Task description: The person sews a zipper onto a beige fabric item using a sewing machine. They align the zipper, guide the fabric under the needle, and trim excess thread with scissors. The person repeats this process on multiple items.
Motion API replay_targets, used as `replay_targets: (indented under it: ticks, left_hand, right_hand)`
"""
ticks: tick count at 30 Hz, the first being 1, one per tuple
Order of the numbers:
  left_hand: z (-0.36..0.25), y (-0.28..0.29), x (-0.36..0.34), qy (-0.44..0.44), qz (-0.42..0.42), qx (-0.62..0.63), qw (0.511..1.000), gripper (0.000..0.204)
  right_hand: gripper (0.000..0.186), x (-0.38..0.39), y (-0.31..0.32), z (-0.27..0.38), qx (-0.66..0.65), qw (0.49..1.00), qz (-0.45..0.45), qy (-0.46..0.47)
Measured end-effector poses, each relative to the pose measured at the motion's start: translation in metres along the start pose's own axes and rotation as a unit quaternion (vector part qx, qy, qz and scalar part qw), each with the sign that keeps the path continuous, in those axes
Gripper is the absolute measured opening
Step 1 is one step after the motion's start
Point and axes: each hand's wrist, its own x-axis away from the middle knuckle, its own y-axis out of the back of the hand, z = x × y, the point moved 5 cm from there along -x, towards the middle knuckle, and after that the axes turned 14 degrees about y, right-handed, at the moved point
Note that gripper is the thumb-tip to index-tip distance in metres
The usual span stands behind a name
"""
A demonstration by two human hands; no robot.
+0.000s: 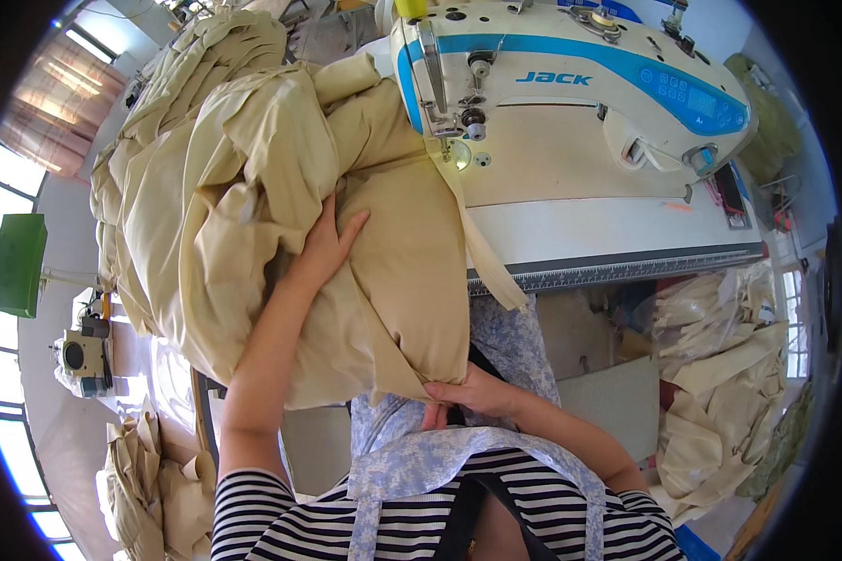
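Observation:
A large bundle of khaki fabric is heaped over the left part of the sewing table and reaches under the needle area of a white-and-blue sewing machine. My left hand lies on the fabric beside a fold, thumb spread out and fingers extended, the fingertips partly tucked out of sight. Near my lap, my right hand pinches the lower corner of the same fabric. A loose pale strap hangs from beside the needle area over the table's front edge.
A ruler strip runs along the table's front edge. At right are piled khaki pieces. At left stand another machine, more fabric and a green boxlike object.

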Motion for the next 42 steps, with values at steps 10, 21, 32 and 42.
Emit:
replay_targets:
  ticks: [10,21,32,42]
  left_hand:
    - [-0.04,0.047,0.016,-0.152,-0.107,-0.203,0.961,0.053]
    - [-0.126,-0.026,0.053,-0.456,0.025,-0.134,0.879,0.028]
    - [-0.11,-0.023,0.124,-0.545,0.054,-0.089,0.832,0.05]
    - [-0.096,-0.014,0.129,-0.575,0.033,-0.035,0.816,0.043]
  right_hand:
    - [0.045,-0.01,0.019,-0.01,0.171,0.964,-0.203,-0.014]
    - [0.028,0.009,0.006,0.011,0.231,0.954,-0.19,0.037]
    - [0.028,0.016,-0.004,0.016,0.179,0.97,-0.144,0.08]
    - [0.034,0.018,-0.005,0.026,0.136,0.985,-0.107,-0.023]
